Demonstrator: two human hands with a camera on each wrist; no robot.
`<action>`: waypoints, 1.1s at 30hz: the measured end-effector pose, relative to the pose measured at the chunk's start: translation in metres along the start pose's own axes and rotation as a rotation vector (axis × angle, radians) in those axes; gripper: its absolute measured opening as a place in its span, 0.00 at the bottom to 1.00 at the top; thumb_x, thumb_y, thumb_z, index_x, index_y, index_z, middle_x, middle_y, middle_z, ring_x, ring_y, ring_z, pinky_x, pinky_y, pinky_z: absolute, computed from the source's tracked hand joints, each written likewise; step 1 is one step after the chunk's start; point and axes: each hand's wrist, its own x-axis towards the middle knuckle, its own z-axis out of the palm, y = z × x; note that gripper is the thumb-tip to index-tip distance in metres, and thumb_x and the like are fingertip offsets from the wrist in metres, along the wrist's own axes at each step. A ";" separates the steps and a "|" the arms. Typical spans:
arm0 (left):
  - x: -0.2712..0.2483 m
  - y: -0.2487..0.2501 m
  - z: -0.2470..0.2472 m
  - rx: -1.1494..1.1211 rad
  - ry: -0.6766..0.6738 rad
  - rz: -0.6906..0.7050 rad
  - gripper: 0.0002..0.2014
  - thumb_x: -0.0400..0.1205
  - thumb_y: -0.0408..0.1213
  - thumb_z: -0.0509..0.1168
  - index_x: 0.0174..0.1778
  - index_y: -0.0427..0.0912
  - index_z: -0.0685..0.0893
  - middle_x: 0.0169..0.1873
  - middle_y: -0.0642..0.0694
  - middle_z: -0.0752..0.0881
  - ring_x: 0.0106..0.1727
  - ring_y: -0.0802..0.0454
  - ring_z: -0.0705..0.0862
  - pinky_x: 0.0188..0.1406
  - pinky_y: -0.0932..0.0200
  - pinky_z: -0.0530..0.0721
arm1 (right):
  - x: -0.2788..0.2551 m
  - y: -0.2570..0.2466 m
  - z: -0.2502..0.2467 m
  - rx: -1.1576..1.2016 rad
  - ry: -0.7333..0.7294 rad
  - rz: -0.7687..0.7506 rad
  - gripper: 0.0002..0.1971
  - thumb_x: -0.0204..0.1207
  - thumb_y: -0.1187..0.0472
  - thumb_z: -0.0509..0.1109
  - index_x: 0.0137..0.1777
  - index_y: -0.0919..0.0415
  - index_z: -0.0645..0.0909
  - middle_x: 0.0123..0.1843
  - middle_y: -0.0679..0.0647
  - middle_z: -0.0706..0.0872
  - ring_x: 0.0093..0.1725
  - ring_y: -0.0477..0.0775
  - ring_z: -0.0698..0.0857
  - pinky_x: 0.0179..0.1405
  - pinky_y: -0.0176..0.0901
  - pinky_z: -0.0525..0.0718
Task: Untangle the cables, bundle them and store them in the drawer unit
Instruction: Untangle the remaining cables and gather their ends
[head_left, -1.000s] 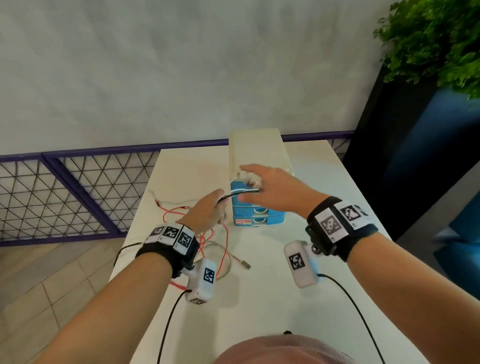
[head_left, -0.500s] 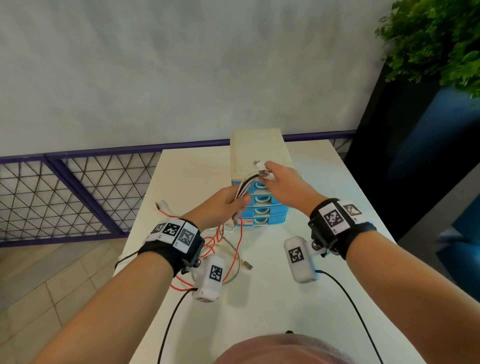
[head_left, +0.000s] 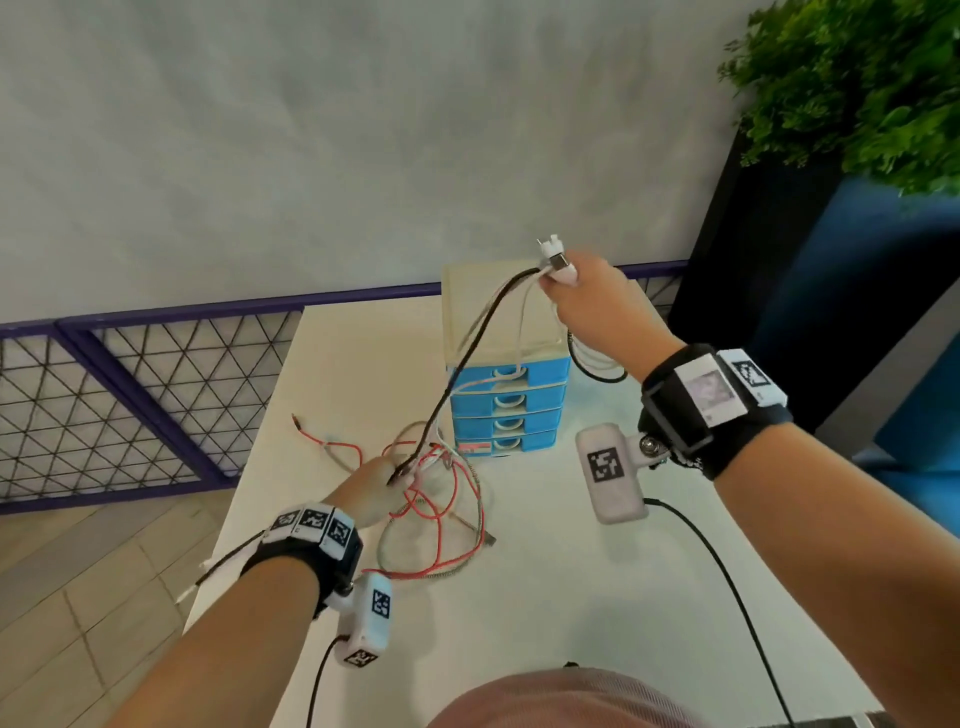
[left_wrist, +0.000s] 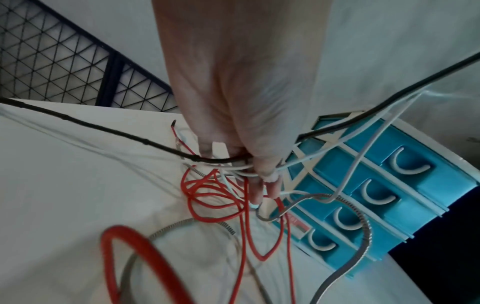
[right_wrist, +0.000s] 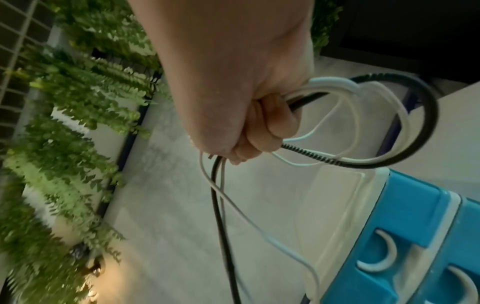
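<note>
A tangle of red cable (head_left: 441, 499), grey braided cable (head_left: 475, 525) and white cables lies on the white table (head_left: 571, 597), in front of the blue drawer unit (head_left: 506, 400). All of the unit's drawers are pushed in. My right hand (head_left: 582, 296) is raised above the unit. It grips looped black and white cables (right_wrist: 376, 115) in its fist, and white plug ends (head_left: 553, 254) stick up from it. A black cable (head_left: 467, 358) and white ones run taut down to my left hand (head_left: 374, 488), which pinches them (left_wrist: 246, 164) just above the tangle.
A purple-framed wire fence (head_left: 130, 405) runs along the table's far-left side. A dark cabinet (head_left: 769, 270) topped by a green plant (head_left: 857, 93) stands to the right. The table's left edge drops to a wooden floor (head_left: 78, 597).
My right hand has risen up and to the right from the drawer unit's front with the cable ends. My left hand has dropped down and left, drawing the black and white cables taut.
</note>
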 end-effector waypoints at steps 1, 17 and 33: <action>-0.003 0.006 -0.001 -0.023 0.006 0.009 0.06 0.80 0.39 0.60 0.47 0.56 0.80 0.52 0.45 0.87 0.58 0.45 0.84 0.65 0.46 0.79 | -0.001 -0.001 0.004 -0.042 -0.026 -0.005 0.08 0.85 0.54 0.57 0.46 0.55 0.72 0.33 0.46 0.75 0.31 0.45 0.73 0.26 0.37 0.64; -0.007 0.133 -0.070 -0.557 0.250 0.135 0.18 0.88 0.42 0.52 0.34 0.43 0.76 0.22 0.50 0.68 0.16 0.58 0.65 0.17 0.64 0.67 | -0.012 0.006 0.031 -0.133 -0.144 0.033 0.09 0.85 0.59 0.56 0.53 0.63 0.75 0.45 0.59 0.81 0.43 0.60 0.80 0.39 0.46 0.72; -0.002 0.020 -0.021 -0.059 -0.116 0.011 0.08 0.76 0.54 0.65 0.36 0.56 0.79 0.38 0.48 0.86 0.43 0.46 0.85 0.53 0.49 0.80 | 0.008 0.010 -0.001 0.109 0.191 0.209 0.13 0.85 0.61 0.56 0.62 0.69 0.74 0.52 0.60 0.81 0.49 0.59 0.79 0.44 0.44 0.71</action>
